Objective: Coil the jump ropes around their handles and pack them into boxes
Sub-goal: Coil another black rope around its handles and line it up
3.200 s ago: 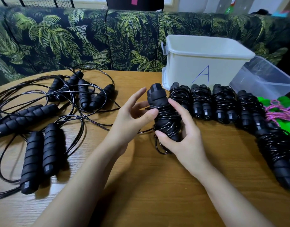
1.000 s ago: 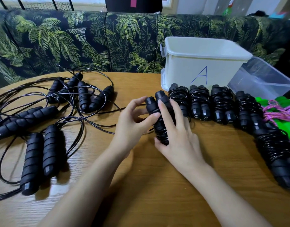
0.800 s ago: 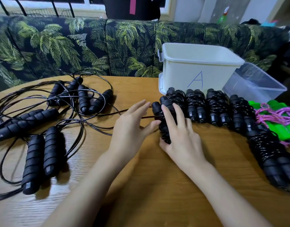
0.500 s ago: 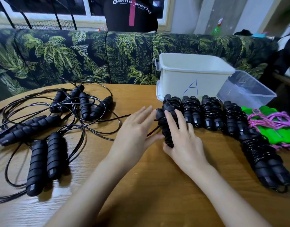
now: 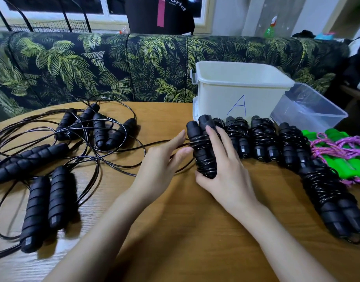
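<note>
Right hand (image 5: 226,171) fingers clasp one coiled rope bundle (image 5: 202,151); left hand (image 5: 160,169) open, empty; white box (image 5: 242,92) marked "A"; four loose handle pairs (image 5: 44,208).

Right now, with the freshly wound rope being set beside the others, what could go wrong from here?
1. The just-wound bundle lies under the right hand; its wraps look loose, so they may spring off once that grip lets go.
2. The left hand is open next to stray cord of the uncoiled ropes, which cross one another and could snag or drag along.
3. The white box marked A stands close behind the row; a push could shove it.
</note>
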Demonstrator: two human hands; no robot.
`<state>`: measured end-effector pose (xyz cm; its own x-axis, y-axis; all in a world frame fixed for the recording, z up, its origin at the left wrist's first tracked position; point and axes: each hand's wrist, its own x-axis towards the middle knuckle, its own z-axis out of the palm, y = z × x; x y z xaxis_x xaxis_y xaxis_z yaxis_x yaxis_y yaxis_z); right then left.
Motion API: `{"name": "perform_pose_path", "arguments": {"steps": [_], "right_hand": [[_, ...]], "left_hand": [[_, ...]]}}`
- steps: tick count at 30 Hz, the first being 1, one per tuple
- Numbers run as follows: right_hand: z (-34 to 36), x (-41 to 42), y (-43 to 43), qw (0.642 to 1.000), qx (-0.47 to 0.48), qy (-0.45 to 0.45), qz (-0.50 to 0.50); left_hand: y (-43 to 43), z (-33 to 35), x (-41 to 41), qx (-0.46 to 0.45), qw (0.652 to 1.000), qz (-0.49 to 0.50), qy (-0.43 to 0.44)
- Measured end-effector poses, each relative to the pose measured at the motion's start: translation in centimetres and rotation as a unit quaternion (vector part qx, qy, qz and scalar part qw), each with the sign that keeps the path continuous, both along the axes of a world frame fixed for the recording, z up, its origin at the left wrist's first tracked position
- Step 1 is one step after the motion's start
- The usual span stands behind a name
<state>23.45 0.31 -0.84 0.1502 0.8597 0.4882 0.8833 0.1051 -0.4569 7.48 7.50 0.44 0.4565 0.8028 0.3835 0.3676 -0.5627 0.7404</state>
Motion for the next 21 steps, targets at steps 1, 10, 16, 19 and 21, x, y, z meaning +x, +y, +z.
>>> {"name": "perform_pose_path", "arguments": {"steps": [1, 10, 16, 19, 21], "right_hand": [[-0.2, -0.1, 0.0, 1.000, -0.001, 0.023, 0.010], [-0.5, -1.4, -0.7, 0.945, -0.056, 0.279, 0.163], [-0.8, -1.4, -0.7, 0.944, -0.105, 0.260, 0.174], [-0.9, -1.7, -0.6, 0.972, -0.103, 0.166, 0.134], [-0.9, -2.2, -0.7, 0.983, -0.087, 0.118, 0.110]], "left_hand": [[0.2, -0.1, 0.0, -0.040, 0.999, -0.006, -0.025], [0.3, -1.0, -1.3, -0.251, 0.941, -0.069, -0.216], [-0.4, -0.9, -1.1, -0.272, 0.926, -0.008, -0.263], [-0.7, -0.7, -0.9, -0.269, 0.920, 0.030, -0.284], [-0.9, -0.7, -0.7, -0.263, 0.918, 0.045, -0.295]]}}
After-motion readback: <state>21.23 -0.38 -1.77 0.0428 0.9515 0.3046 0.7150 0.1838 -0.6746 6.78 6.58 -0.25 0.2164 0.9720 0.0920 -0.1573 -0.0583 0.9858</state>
